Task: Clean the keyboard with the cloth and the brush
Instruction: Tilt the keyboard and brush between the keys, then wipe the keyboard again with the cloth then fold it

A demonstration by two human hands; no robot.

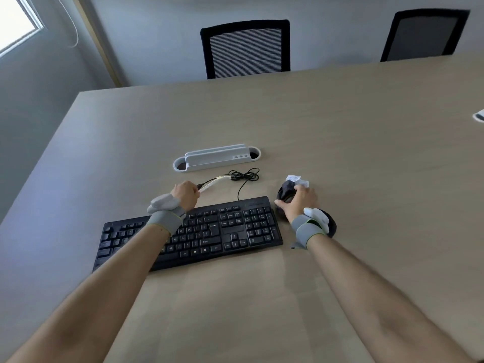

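A black keyboard lies flat on the beige table, its left half partly hidden under my left forearm. My left hand sits just behind the keyboard's far edge, fingers closed around the brush, whose pale end points away to the right. To the right of the keyboard, my right hand presses down on a crumpled dark cloth with a white label at its far side. Both wrists wear grey straps.
The keyboard's black cable coils behind it. A white cable-port cover is set into the table further back. Two black mesh chairs stand at the far edge. A small white object shows at the right border.
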